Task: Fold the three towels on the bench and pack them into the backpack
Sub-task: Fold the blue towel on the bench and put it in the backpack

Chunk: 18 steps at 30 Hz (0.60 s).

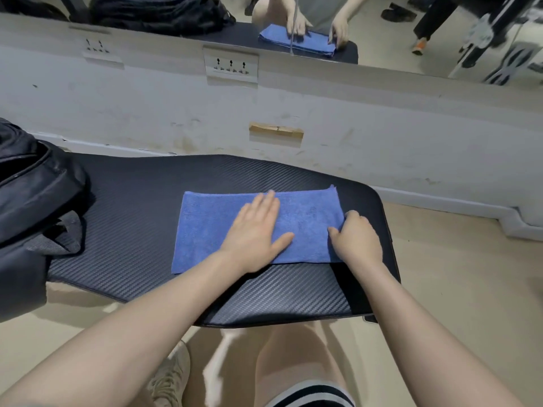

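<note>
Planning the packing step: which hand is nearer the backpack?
Left. The left hand presses flat on the towel mid-bench; the right hand pinches the towel's far-right edge, farther from the backpack.

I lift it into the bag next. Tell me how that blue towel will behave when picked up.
The blue towel is probably floppy: it lies flat in folded layers under the left hand, so it may unfold if lifted by one edge. It looks thin, so likely light. The right hand pinches its end easily, suggesting soft cloth.
</note>
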Available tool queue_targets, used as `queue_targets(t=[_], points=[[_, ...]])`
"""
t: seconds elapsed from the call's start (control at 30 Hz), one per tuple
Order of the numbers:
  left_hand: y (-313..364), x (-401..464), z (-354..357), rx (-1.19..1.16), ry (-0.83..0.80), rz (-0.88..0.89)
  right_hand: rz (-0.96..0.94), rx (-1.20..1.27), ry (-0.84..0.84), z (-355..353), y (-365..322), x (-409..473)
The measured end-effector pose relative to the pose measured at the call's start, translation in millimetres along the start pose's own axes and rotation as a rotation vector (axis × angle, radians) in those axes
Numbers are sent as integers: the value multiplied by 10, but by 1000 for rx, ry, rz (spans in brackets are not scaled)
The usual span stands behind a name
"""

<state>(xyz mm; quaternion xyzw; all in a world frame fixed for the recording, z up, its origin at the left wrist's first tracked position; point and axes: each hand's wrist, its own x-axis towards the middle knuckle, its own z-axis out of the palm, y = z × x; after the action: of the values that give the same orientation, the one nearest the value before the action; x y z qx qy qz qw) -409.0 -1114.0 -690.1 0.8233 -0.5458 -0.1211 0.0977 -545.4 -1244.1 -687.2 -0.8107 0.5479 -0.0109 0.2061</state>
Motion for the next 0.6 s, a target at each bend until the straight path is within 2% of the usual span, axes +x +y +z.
queue_targets(t=[0.1,0.17,0.23,0.3,0.4,0.5,0.6], points=[[192,111,90,-15,-21,121,174,330,-90,-83,-5,120],[222,124,182,24,-55,118,269,651,-219,-188,-27,127],[213,115,247,73,-80,99,284,797,-343,-280,-69,80],[198,122,250,63,-102,100,174,720,-332,-326,-114,60],[131,88,165,-76,-84,103,-53,400,-133,-348,-288,0],[-44,-59,36,-145,96,44,-236,209,-82,-250,-612,-162],[-338,-229,-72,-139,199,-150,-332,85,-127,-57,-920,-315]])
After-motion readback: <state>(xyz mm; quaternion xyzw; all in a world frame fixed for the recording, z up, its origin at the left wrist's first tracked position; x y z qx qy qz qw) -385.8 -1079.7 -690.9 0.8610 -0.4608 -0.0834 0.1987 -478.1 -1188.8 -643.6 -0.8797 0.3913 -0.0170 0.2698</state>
